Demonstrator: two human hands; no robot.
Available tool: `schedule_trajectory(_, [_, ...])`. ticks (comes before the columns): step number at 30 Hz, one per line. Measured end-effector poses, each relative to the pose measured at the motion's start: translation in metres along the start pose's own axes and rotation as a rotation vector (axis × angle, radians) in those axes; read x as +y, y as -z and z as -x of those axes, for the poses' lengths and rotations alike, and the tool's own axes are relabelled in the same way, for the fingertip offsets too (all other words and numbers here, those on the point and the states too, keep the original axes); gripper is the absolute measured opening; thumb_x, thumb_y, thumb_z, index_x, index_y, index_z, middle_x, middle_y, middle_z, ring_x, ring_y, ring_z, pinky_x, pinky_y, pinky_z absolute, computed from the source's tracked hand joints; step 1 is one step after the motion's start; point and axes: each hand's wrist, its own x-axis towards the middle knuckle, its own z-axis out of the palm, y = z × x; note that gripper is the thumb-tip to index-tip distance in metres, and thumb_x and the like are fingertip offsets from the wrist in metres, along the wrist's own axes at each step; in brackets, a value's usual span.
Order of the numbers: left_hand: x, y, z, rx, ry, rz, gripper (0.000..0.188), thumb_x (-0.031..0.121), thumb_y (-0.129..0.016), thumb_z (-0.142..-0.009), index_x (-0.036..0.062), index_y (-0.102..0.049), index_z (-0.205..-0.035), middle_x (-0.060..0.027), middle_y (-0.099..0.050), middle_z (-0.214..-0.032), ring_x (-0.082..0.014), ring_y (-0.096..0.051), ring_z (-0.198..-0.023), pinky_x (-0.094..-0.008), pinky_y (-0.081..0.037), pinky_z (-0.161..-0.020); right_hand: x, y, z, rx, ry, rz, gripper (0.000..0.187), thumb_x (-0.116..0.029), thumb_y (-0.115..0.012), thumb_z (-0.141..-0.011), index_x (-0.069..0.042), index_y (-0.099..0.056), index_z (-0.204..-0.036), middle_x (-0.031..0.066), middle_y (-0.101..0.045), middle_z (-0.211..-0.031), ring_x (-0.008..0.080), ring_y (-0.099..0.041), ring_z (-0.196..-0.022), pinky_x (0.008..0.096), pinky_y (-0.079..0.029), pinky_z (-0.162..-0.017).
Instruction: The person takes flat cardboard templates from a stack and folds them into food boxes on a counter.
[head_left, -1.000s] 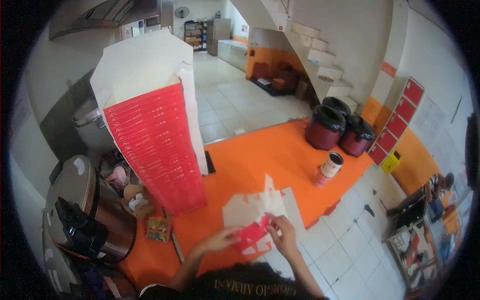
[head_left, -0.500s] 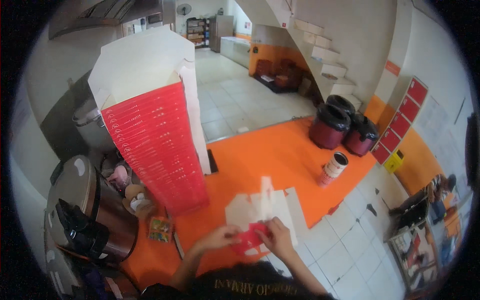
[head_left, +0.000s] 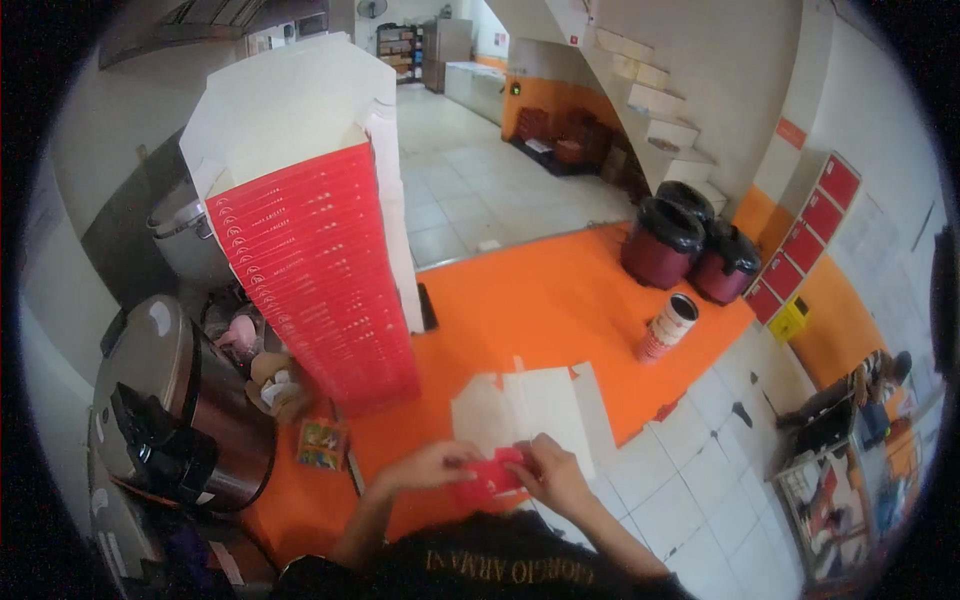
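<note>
Pinching red flap (head_left: pixel 487 480) of white carton (head_left: pixel 545 400) between fingertips, with left hand (head_left: pixel 437 466) at its left end and right hand (head_left: pixel 550 474) at its right. Held at near right corner of orange counter (head_left: pixel 510 290); resting or lifted, hard to tell. Changed since half a second earlier: from tall narrow white strip at far side to broader white panel there.
</note>
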Motion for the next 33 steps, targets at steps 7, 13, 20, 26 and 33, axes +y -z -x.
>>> schedule_trajectory(7, [0.020,-0.002,-0.008,-0.008,-0.056,0.005,0.022,0.016,-0.059,-0.086,0.0009,-0.057,-0.103,-0.0074,-0.060,-0.098,-0.0137,-0.055,-0.089,-0.0288,-0.044,-0.079,-0.010,0.005,0.009,-0.048,0.029,0.080,0.029,-0.020,-0.070,-0.073,-0.003,-0.053,-0.089,0.0104,-0.050,-0.077,0.0298,-0.057,-0.066,0.0374,-0.049,-0.054])
schedule_trajectory(13, [0.053,-0.005,-0.013,0.254,-0.021,0.137,0.029,0.018,-0.053,-0.089,-0.0001,-0.054,-0.111,-0.0104,-0.059,-0.101,-0.0182,-0.055,-0.094,-0.0309,-0.041,-0.085,-0.017,0.027,0.007,-0.001,0.132,0.342,0.058,-0.037,-0.076,-0.063,-0.006,-0.056,-0.108,0.0075,-0.050,-0.089,0.0245,-0.058,-0.069,0.0343,-0.052,-0.059])
schedule_trajectory(20, [0.076,-0.010,-0.023,1.061,-0.403,-0.386,0.058,0.017,-0.055,-0.087,0.0004,-0.027,-0.135,-0.0118,-0.033,-0.136,-0.0213,-0.038,-0.120,-0.0361,-0.035,-0.099,-0.011,0.099,0.020,0.626,-0.113,0.105,0.056,-0.040,-0.077,-0.063,0.002,-0.060,-0.095,0.0097,-0.046,-0.091,0.0204,-0.048,-0.079,0.0291,-0.042,-0.062])
schedule_trajectory(26, [0.038,-0.039,-0.010,0.551,0.115,0.643,0.059,0.022,-0.058,-0.087,0.0005,-0.029,-0.134,-0.0110,-0.047,-0.127,-0.0205,-0.048,-0.113,-0.0326,-0.038,-0.096,0.004,0.103,0.020,0.716,-0.285,-0.050,0.036,-0.027,-0.066,-0.077,0.005,-0.060,-0.092,0.0142,-0.050,-0.091,0.0281,-0.049,-0.085,0.0359,-0.040,-0.077])
schedule_trajectory(33, [0.042,-0.053,-0.035,0.378,0.156,1.081,0.034,0.021,-0.054,-0.088,0.0049,-0.051,-0.117,-0.0080,-0.055,-0.115,-0.0169,-0.055,-0.101,-0.0293,-0.046,-0.085,-0.003,0.046,0.013,0.272,-0.142,0.226,0.046,-0.020,-0.068,-0.073,0.000,-0.054,-0.112,0.0155,-0.054,-0.106,0.0328,-0.050,-0.100,0.0433,-0.039,-0.090])
